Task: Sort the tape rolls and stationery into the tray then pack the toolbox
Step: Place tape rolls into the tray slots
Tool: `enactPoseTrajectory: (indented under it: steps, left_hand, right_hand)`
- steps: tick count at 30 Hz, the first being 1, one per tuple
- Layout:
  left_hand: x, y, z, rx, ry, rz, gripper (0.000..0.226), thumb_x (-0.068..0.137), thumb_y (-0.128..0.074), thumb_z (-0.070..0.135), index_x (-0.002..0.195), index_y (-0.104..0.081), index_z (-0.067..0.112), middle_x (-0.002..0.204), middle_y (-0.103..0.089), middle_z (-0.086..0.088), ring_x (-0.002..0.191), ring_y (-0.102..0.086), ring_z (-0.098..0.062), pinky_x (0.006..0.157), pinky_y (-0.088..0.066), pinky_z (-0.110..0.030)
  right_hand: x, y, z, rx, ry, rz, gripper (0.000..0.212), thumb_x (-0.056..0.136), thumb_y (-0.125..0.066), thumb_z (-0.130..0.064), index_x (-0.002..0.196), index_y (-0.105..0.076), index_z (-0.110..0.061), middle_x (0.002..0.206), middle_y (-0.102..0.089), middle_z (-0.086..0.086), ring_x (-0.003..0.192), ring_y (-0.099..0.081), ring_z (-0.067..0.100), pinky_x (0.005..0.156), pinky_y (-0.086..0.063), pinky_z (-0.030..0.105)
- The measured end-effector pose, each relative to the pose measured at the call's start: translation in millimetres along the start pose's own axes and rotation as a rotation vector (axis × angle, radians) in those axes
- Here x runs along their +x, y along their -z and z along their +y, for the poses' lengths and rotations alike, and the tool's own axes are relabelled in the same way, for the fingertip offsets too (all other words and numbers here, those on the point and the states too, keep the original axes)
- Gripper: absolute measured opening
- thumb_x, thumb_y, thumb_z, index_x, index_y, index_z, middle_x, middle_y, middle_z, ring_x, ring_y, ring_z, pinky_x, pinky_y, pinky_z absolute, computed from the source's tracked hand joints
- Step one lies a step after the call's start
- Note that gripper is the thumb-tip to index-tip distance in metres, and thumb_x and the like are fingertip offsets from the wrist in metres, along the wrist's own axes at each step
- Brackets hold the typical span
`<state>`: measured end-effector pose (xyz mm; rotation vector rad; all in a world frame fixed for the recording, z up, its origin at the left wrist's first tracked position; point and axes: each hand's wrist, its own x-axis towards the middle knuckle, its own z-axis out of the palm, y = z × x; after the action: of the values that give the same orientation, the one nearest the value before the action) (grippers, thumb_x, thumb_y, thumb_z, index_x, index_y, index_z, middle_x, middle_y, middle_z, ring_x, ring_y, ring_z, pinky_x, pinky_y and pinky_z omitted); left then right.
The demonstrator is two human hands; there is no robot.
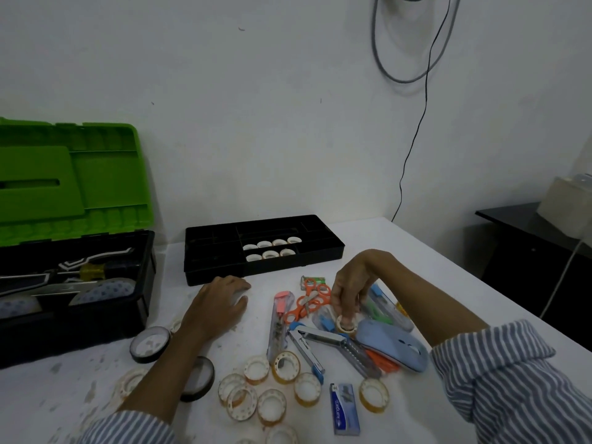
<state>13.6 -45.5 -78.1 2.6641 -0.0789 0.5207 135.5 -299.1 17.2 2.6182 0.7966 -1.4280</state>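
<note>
Stained white bench against a white wall; right hand pinches a tape roll; left hand hold unclear.

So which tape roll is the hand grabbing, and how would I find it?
Find the black tray at the back of the white table, then come forward to the pale blue mouse in the stationery pile. Just left of the mouse sits a small yellowish tape roll. Unlike the loose rolls nearer the front, the right hand pinches it.
</note>
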Motion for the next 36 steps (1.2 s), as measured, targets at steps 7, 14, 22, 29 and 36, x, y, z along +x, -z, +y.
enactPoseTrajectory:
  steps: [7, 14, 22, 29, 36]
  left_hand:
    - [0, 0, 2, 0.018, -0.017, 0.006, 0.045, 0.079, -0.040, 0.034, 0.113, -0.062, 0.012, 0.117, -0.061, -0.003, 0.105, -0.052, -0.020, 0.090, -0.038, -0.030]
    - [0, -1, 1, -0.009, -0.012, 0.017, 0.057, 0.078, -0.030, 0.048, 0.113, -0.061, 0.015, 0.117, -0.059, 0.001, 0.106, -0.050, -0.017, 0.092, -0.038, -0.030]
    - [3, -4, -1, -0.023, 0.002, 0.049, 0.050, 0.078, -0.036, 0.044, 0.113, -0.061, 0.020, 0.117, -0.058, 0.006, 0.108, -0.047, -0.010, 0.094, -0.035, -0.027]
    - [4, -5, -3, -0.013, -0.011, 0.047, 0.055, 0.075, -0.030, 0.049, 0.114, -0.059, 0.023, 0.118, -0.055, 0.010, 0.108, -0.044, -0.007, 0.093, -0.030, -0.022]
    - [5, -6, -5, -0.026, -0.011, 0.066, 0.041, 0.079, -0.042, 0.038, 0.112, -0.061, 0.022, 0.116, -0.057, 0.009, 0.106, -0.044, -0.006, 0.095, -0.032, -0.025]
  right_hand:
    - [0, -2, 0, -0.016, 0.011, 0.095, 0.020, 0.083, -0.067, -0.004, 0.076, -0.064, -0.023, 0.075, -0.059, -0.004, 0.067, -0.053, 0.005, 0.059, -0.048, 0.011]
    - [5, 21, 14, 0.348, 0.124, 0.680, 0.010, 0.079, -0.073, -0.015, 0.088, -0.071, -0.016, 0.081, -0.063, -0.002, 0.068, -0.054, 0.006, 0.057, -0.043, 0.017]
    - [58, 43, 1, 0.795, -0.025, 1.200, 0.022, 0.072, -0.077, -0.014, 0.091, -0.074, -0.005, 0.098, -0.070, 0.012, 0.084, -0.063, 0.020, 0.074, -0.052, 0.028]
    - [77, 50, -9, 0.586, -0.266, 1.166, 0.032, 0.075, -0.074, -0.026, 0.104, -0.068, -0.013, 0.112, -0.065, 0.008, 0.105, -0.060, 0.027, 0.102, -0.039, 0.041]
    - [80, 53, -8, 0.459, -0.229, 0.980, 0.033, 0.088, -0.052, -0.030, 0.116, -0.061, -0.016, 0.125, -0.056, 0.007, 0.122, -0.045, 0.029, 0.106, -0.018, 0.048]
